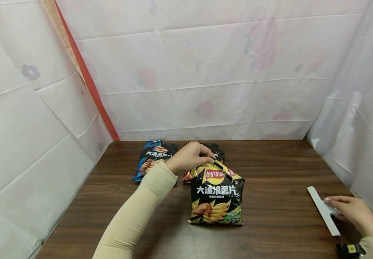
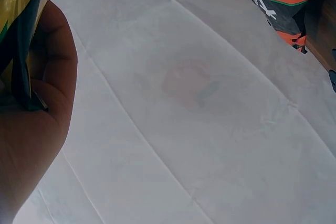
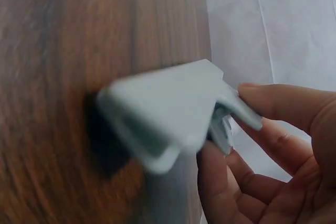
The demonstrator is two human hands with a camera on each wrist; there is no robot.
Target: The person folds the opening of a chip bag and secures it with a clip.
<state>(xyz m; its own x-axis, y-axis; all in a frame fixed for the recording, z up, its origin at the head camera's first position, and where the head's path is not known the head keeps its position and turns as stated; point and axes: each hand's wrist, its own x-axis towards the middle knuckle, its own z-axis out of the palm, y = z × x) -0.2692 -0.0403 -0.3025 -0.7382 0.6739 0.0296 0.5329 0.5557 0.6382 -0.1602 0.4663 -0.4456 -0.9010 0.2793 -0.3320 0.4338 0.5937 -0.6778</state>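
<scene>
A black and yellow Lay's chip bag point(image 1: 217, 196) stands on the table, its top gathered to a narrow fold. My left hand point(image 1: 189, 157) pinches that top between thumb and fingers; part of the crumpled bag point(image 2: 21, 30) shows at the edge of the left wrist view. Far to the right, a long white bag clip point(image 1: 322, 210) is in my right hand point(image 1: 356, 214). In the right wrist view, thumb and fingers grip the two handle levers of the clip point(image 3: 168, 103), which is slightly blurred near the tabletop.
Behind my left arm lies a blue and black chip bag point(image 1: 152, 158). A red and black chip bag point(image 1: 219, 153) sits partly hidden behind the left hand. White patterned sheets point(image 1: 205, 72) enclose the wooden table point(image 1: 270, 162) at the back and sides.
</scene>
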